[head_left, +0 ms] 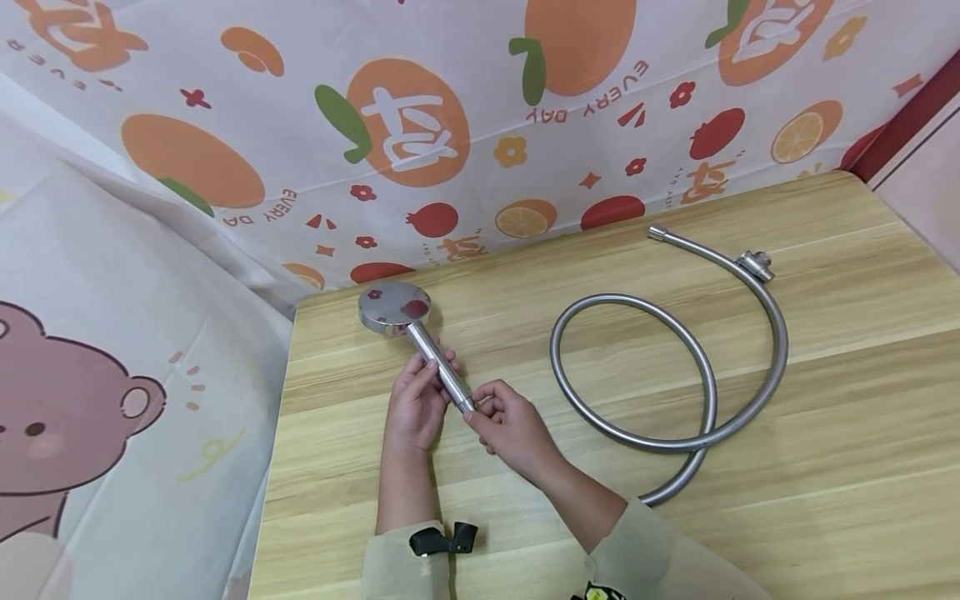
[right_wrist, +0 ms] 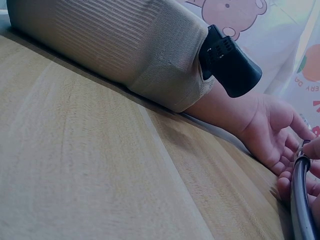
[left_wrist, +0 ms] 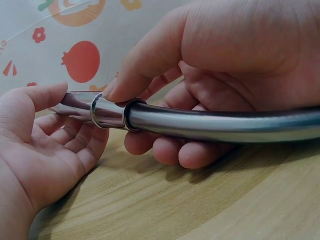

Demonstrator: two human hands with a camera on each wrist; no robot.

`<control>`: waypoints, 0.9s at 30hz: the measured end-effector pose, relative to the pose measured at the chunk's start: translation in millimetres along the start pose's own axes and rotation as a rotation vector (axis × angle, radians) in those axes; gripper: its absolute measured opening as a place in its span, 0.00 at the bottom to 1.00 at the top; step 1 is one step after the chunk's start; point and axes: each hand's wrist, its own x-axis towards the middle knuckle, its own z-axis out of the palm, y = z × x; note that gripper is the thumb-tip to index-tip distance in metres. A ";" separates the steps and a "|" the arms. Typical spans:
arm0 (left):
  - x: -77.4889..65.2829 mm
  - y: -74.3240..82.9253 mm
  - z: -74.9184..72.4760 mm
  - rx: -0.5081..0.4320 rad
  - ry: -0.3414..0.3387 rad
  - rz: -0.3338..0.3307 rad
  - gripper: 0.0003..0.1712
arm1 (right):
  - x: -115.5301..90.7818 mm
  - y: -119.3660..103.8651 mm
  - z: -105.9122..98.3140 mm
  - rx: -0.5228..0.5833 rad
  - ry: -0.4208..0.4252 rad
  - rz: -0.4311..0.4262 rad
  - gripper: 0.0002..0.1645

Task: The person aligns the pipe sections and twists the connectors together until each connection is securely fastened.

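A chrome shower head (head_left: pixel 393 307) points away to the back left, its round face over the table. My left hand (head_left: pixel 416 408) grips its handle (head_left: pixel 437 358), thumb on top and fingers beneath. At the handle's lower end my right hand (head_left: pixel 517 429) pinches the hose's metal connector (left_wrist: pixel 111 113) between thumb and fingers. In the left wrist view, the connector meets the handle end, and the grey shower hose (left_wrist: pixel 225 122) runs from it across the right fingers. The right wrist view catches both hands and a stretch of hose (right_wrist: pixel 301 200) at its right edge.
The rest of the hose (head_left: pixel 708 392) lies looped on the wooden table (head_left: pixel 847 400) to the right. Its free metal end (head_left: pixel 657 232) lies near the back edge. A small chrome fitting (head_left: pixel 756 265) touches the hose there. A fruit-print cloth (head_left: pixel 480 108) hangs behind the table.
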 end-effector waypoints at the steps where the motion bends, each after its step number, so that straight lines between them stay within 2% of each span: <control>1: 0.0 0.0 -0.2 0.002 0.000 -0.001 0.30 | 0.1 0.1 0.1 -0.001 0.000 0.001 0.13; 27: 0.7 1.1 0.7 0.025 0.000 -0.007 0.33 | -1.9 -2.9 0.1 -0.003 -0.001 0.008 0.13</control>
